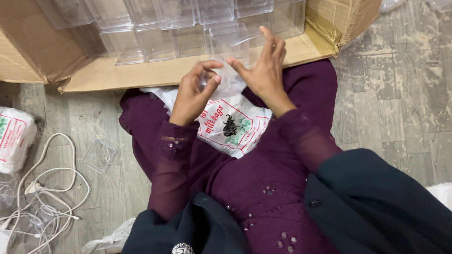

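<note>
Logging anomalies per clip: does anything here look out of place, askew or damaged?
One clear plastic box lies alone on the floor beside a tangle of white cable, apart from the rows of clear boxes in the cardboard carton. Nothing looks damaged.

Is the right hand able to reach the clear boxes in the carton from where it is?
Probably yes. The right hand is already just before the clear boxes in the carton, nothing between, though its fingers are on a thin clear bag.
</note>
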Available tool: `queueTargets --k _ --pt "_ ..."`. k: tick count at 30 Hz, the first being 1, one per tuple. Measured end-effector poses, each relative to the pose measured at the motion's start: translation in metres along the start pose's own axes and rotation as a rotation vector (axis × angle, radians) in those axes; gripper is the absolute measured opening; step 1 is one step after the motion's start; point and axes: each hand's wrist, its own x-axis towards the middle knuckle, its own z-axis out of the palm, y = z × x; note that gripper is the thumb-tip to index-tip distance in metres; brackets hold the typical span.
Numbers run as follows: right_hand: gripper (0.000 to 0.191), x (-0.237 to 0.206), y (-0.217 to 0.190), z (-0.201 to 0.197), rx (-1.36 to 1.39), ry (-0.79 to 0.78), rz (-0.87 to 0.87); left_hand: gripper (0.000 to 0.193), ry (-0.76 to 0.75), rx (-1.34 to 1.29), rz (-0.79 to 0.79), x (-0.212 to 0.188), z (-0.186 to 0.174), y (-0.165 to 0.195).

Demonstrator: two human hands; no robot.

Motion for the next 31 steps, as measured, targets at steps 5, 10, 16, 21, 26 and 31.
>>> queueTargets --k 5,10,16,21,26,31 --pt "0.069 0.016 0.002 0.001 0.122 0.012 -0.015 0.026 -0.176 -0.114 0.117 0.0 -0.002 0.012" --pt "0.053 0.015 0.0 -0.05 0.82 -0.435 -0.122 0.034 -0.278 -0.25 0.128 0.007 0.002 0.032" --pt "0.065 -0.03 -0.022 -0.045 0.917 -0.957 0.177 0.038 -0.156 -0.155 0.254 0.005 0.003 0.059" --pt "0.055 -0.043 -0.012 -0.058 1.331 -0.82 0.259 0.042 -0.154 -0.218 0.248 0.008 0.006 0.058" --pt "0.027 -0.03 -0.01 -0.05 1.104 -0.627 0.33 0.031 -0.019 -0.033 0.334 0.01 0.024 0.038" --pt "0.009 -0.033 -0.007 -0.056 0.967 -0.33 0.224 0.029 -0.113 -0.154 0.063 0.008 0.009 0.005"
